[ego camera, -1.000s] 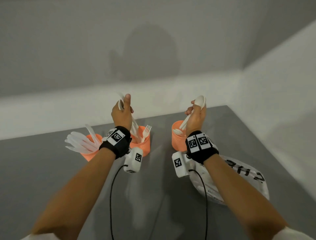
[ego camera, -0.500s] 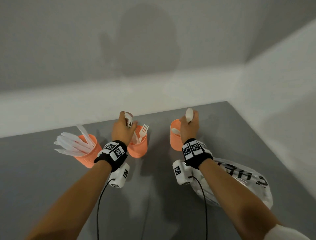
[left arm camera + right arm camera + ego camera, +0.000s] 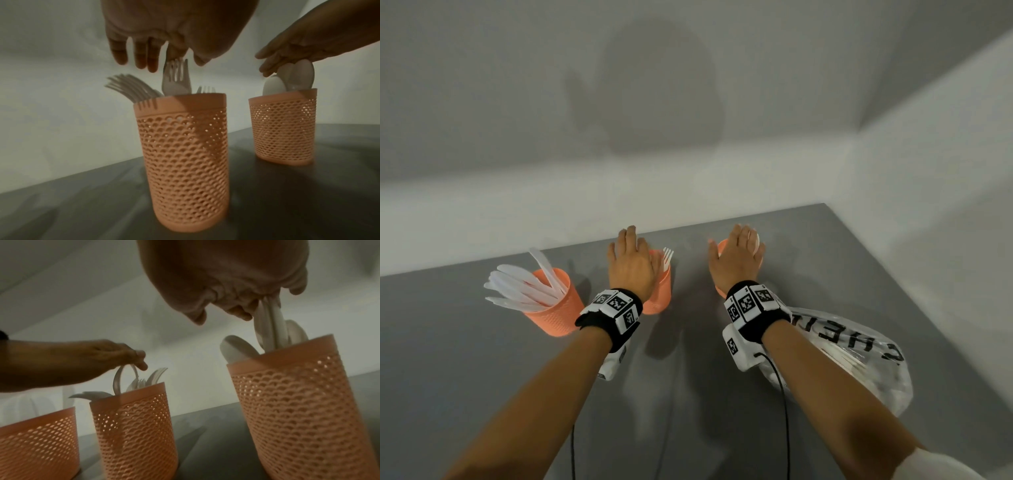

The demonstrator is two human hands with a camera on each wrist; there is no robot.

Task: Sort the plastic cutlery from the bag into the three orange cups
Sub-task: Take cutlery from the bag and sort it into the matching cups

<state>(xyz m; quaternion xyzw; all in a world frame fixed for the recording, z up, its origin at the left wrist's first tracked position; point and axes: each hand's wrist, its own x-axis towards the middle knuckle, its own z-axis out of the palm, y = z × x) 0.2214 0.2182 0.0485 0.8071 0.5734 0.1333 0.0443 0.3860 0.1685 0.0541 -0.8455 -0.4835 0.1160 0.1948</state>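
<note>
At far edge of grey table point(image 3: 482, 377) | left hand point(image 3: 631, 263) grip spread, fingertips point(image 3: 153, 63) on white plastic fork point(image 3: 175, 78), likely seating it in middle orange perforated cup point(image 3: 185, 154) | right hand point(image 3: 736, 263) grip flat, pressing white plastic spoons point(image 3: 298, 76) into right orange cup point(image 3: 283, 129) | clear plastic bag point(image 3: 859, 359) by right edge

My left hand point(image 3: 631, 265) at 11 o'clock and right hand point(image 3: 736, 262) at 1 o'clock, both pointing toward 12 o'clock, palms down, fingers point(image 3: 631, 238) loosely extended.
</note>
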